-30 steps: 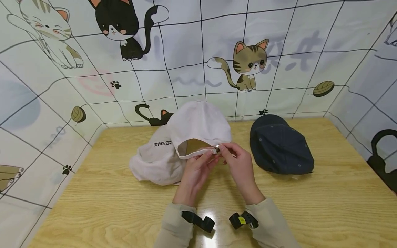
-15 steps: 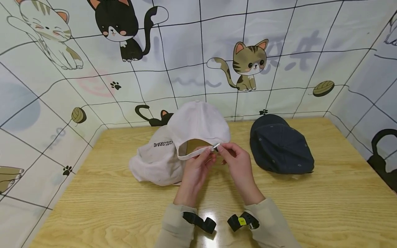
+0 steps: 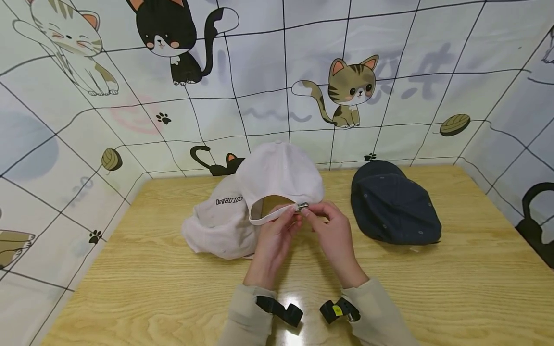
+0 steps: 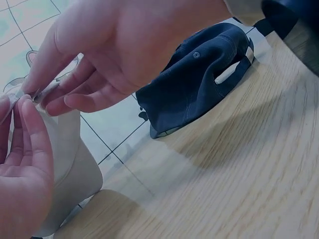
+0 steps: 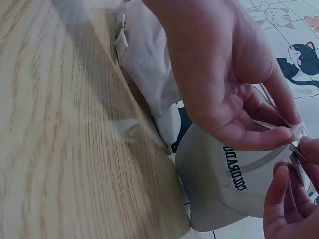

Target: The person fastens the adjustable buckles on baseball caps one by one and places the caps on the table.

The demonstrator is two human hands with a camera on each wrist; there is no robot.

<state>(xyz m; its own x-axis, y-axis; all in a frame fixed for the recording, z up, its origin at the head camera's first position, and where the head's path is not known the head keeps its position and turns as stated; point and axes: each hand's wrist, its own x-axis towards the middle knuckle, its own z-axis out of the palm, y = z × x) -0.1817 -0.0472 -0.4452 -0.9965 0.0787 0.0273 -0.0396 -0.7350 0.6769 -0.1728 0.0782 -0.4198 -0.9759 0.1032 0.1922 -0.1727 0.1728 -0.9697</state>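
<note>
In the head view a white cap point(image 3: 281, 170) is raised with its back opening toward me. Its thin back strap point(image 3: 270, 218) ends at a small metal buckle point(image 3: 302, 206). My left hand point(image 3: 276, 235) pinches the strap just left of the buckle. At the buckle's right end, the fingers of my right hand point(image 3: 332, 230) pinch the strap and metal. Both hands' fingertips meet around the buckle in the left wrist view, where my right hand point(image 4: 124, 45) is above my left hand point(image 4: 25, 184). The fingertips partly cover the buckle.
A second pale cap point(image 3: 216, 226) with dark lettering COLORADO lies on the wooden table point(image 3: 151, 288), left of the white cap and partly behind it. A navy cap point(image 3: 394, 206) lies to the right. Cat-printed cloth point(image 3: 264, 72) rises behind the table and at both sides.
The metal buckle has turned from a slant to lie more level. My right thumb and fingers have shifted slightly at it, while the left hand keeps its pinch on the strap. Other caps stay put.
</note>
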